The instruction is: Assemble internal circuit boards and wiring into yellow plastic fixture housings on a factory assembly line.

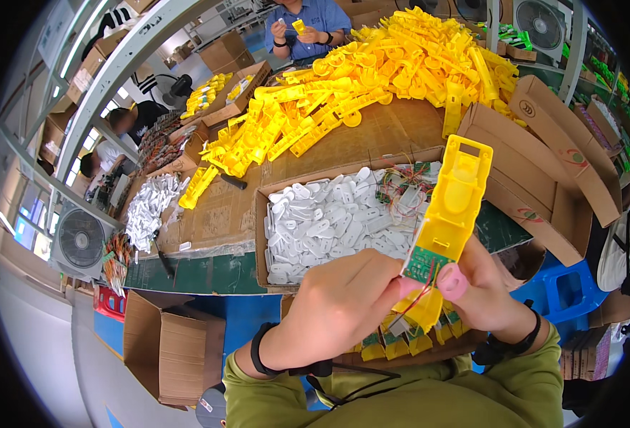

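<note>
My right hand [482, 289] grips a long yellow plastic housing [459, 189], raised and tilted over the front of the bench. A green circuit board [423, 264] with thin red and dark wires lies in its lower part. My left hand [343, 303] is closed, thumb and fingers pinched at the board's left edge; the exact hold is partly hidden. Pink finger covers are on both thumbs. Just beyond, an open cardboard box [261, 246] holds many flat white plastic pieces [329, 221] and a tangle of wired parts [404, 187]. Below my hands, several yellow housings with boards [397, 346] sit in a row.
A large heap of yellow housings [407, 60] covers the bench's far side, where a person in blue [308, 28] holds a yellow part. White pieces [151, 207] are piled left. Open cartons [529, 164] and a blue stool [564, 289] stand right; another carton [179, 349] stands lower left.
</note>
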A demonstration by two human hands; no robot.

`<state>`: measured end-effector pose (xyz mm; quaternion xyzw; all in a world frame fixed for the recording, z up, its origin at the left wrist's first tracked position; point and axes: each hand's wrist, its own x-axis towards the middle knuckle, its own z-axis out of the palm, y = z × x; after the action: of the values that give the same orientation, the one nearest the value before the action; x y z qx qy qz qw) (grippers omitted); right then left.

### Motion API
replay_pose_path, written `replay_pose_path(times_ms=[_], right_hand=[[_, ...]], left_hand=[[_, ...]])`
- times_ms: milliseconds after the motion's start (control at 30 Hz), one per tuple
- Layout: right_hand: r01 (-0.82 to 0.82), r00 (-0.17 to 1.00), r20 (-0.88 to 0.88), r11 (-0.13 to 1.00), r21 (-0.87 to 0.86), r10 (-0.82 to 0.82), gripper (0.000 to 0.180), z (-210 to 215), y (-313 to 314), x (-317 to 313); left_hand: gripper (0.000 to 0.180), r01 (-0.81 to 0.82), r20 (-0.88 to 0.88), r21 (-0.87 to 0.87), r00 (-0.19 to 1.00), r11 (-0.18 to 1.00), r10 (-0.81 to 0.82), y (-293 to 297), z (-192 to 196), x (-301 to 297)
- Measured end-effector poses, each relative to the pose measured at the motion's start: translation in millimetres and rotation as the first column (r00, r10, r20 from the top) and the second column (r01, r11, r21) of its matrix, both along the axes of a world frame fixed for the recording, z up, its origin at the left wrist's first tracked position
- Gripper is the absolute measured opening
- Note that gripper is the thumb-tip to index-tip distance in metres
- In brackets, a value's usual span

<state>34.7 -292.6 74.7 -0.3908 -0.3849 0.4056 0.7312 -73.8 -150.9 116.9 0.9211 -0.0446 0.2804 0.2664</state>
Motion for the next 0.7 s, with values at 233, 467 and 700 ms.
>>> replay_pose_path(times_ms=[233, 467, 700], right_hand=[[-0.077, 0.987, -0.148, 0.994, -0.076, 0.065, 0.057, 4, 2, -5], [-0.177, 0.970, -0.194, 0.973, -0.145, 0.148, 0.060, 0, 5, 0], [-0.110, 0.993, -0.063, 0.989, -0.102, 0.103, 0.057, 2, 2, -3]], left_hand=[[0.016, -0.014, -0.136, 0.009, 0.991, 1.000, 0.016, 0, 9, -13], [0.014, 0.061, -0.152, 0.081, 0.987, 0.995, -0.049, 9, 3, -12], [0.013, 0.103, -0.099, -0.056, 0.989, 0.993, -0.108, 13, 2, -8]])
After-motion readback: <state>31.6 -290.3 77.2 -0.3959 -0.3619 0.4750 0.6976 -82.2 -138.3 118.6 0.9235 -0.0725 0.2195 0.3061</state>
